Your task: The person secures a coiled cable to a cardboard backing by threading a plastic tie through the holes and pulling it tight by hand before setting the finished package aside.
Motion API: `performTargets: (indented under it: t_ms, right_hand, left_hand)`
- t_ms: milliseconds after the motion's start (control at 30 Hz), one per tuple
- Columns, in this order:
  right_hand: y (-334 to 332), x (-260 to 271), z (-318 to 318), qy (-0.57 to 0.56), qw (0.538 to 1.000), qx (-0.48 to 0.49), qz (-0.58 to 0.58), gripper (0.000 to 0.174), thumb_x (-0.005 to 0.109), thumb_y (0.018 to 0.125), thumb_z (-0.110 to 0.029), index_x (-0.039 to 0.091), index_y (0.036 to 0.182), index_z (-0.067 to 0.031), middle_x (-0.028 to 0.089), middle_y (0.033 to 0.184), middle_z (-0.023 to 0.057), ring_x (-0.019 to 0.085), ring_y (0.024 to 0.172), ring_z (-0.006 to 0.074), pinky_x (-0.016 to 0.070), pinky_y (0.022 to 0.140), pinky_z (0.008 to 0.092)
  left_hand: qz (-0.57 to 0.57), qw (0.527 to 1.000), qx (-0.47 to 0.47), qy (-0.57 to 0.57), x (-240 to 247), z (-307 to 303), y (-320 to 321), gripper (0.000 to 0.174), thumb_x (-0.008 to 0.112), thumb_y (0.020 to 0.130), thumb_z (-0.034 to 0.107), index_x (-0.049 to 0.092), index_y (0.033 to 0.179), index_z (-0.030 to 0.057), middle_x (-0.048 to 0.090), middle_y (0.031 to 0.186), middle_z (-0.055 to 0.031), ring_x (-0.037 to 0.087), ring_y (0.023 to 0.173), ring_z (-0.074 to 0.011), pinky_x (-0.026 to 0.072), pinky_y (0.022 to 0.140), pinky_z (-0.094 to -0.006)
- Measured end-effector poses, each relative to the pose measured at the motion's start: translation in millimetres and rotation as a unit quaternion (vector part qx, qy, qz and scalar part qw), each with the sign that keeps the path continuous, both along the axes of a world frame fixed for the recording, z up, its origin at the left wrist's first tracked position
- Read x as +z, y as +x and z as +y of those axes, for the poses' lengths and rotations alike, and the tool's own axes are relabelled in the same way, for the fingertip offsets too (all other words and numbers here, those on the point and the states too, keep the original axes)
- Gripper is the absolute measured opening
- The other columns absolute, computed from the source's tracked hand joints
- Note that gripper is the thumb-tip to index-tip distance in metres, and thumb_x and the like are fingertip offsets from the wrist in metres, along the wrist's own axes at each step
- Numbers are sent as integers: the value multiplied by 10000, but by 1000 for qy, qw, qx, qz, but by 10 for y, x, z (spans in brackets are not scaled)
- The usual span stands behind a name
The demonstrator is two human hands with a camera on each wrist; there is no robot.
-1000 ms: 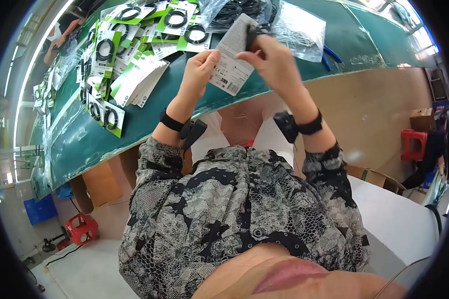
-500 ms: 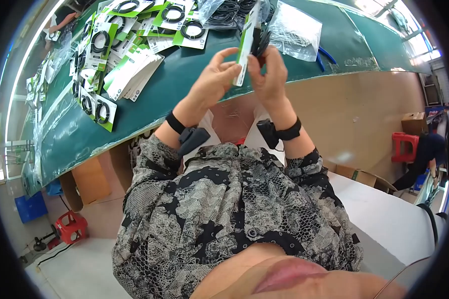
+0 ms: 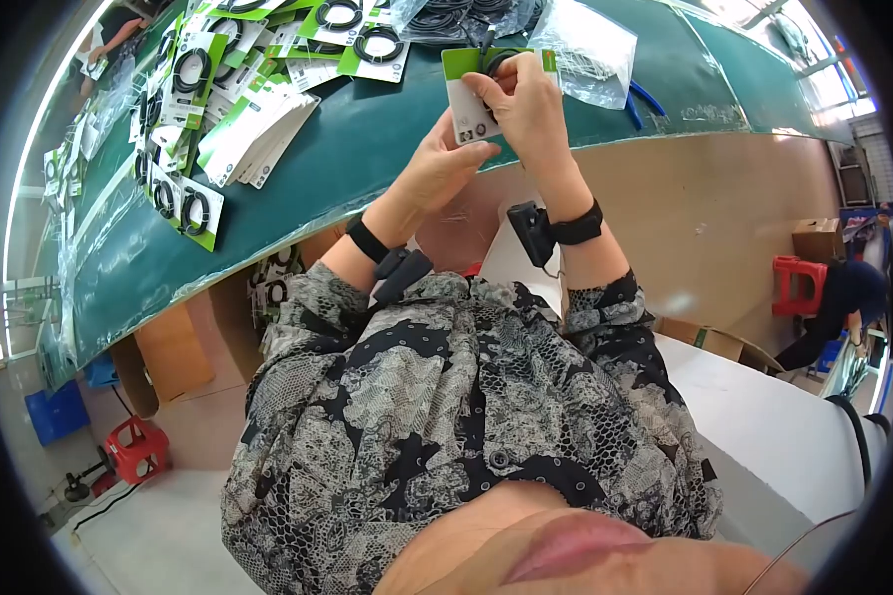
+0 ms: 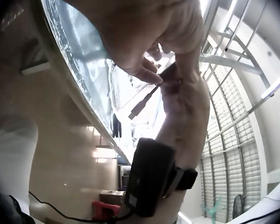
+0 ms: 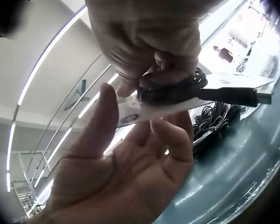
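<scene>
A green and white card (image 3: 466, 99) faces up above the table's near edge. The left hand (image 3: 441, 171) holds its lower end, thumb on the near edge and fingers beneath, as the right wrist view also shows for that hand (image 5: 135, 172). Against the card's face, the right hand (image 3: 532, 107) pinches a coiled black cable (image 5: 172, 91). A connector (image 5: 238, 96) at the cable's end sticks out past the coil. In the left wrist view a connector (image 4: 139, 108) hangs by the right hand's fingers.
Carded cables (image 3: 191, 71) and a fan of cards (image 3: 253, 134) cover the left of the green table (image 3: 367, 129). Bagged black cables (image 3: 456, 20), a clear plastic bag (image 3: 590, 55) and a blue-handled tool (image 3: 647, 104) lie beyond the hands. Another person is at far right.
The card has turned from back face, through edge-on, to its green and white front. The left hand has moved under its lower end; the right hand has brought the cable over its face.
</scene>
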State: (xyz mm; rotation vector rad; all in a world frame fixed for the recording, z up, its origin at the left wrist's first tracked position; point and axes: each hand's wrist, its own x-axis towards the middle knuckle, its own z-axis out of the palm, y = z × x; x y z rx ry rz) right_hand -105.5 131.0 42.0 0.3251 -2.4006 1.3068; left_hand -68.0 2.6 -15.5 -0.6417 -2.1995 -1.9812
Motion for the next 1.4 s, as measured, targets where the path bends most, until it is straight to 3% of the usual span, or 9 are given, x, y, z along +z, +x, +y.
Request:
performTargets:
  t_ms: [67,267,400,433,500,533,667,967,1400]
  right_hand:
    - [-51,9,37,-52,995,52,-65,298,603,911,-260,546,893,31,659,829,125,637,632,181,518,589,278]
    - [-148,-118,173,-242,901,268,-239,285,533,956,-248,567,962,35,655,857,106,640,710,108,508,555,276]
    - [-66,-26,248,-74,916,290,-266,324,614,897,-236,565,1105,8,613,1018,105,632,842,165,528,670,289]
    - [17,-9,238,-75,916,289,-267,324,614,897,-236,565,1105,8,613,1018,105,632,842,165,528,670,289]
    - [275,51,196,142,977,162,1,304,645,852,-184,577,1104,-27,591,999,116,619,852,223,515,703,320]
    - [342,68,176,246,955,91,139,305,660,830,-158,583,1103,-45,579,989,122,613,857,253,509,719,335]
    - [419,-81,139,206,976,69,33,336,677,769,-94,592,1093,-64,541,962,150,574,862,325,486,736,386]
    - [488,-258,33,214,967,106,84,265,607,794,-8,623,1057,-41,541,877,147,563,818,329,451,729,413]
    - [408,-212,169,237,953,174,76,403,537,765,36,671,1114,-114,475,822,72,510,841,239,362,782,333]
  left_hand:
    - [-215,913,-102,331,-124,-14,-33,278,647,876,133,560,1118,27,635,1000,-45,638,857,-144,531,771,-325]
    - [-252,899,-12,358,-14,-62,-6,237,659,862,96,578,1066,7,642,972,-50,644,864,-155,546,724,-297]
    - [-271,891,6,364,-193,-134,-56,224,645,865,66,581,1066,-8,646,973,-65,649,860,-164,553,706,-292]
    - [-271,894,18,355,-212,-142,-57,220,627,876,58,575,1078,-12,645,993,-76,653,868,-171,557,713,-298]
    - [-269,898,30,347,-183,-146,-60,216,609,887,51,569,1090,-15,644,1012,-87,657,876,-179,561,719,-304]
    - [-259,896,36,359,-162,-154,-61,217,612,884,47,569,1089,-12,644,1014,-87,656,879,-179,561,719,-306]
    - [-248,885,54,390,-63,-132,-5,221,636,864,43,571,1071,0,643,998,-76,652,863,-170,555,704,-298]
    - [-260,869,98,410,-82,-156,8,228,690,820,50,582,1022,46,635,941,-36,632,807,-132,519,680,-267]
    - [-279,858,101,419,-54,-219,18,252,687,814,38,577,1041,55,628,965,-31,627,847,-135,521,721,-279]
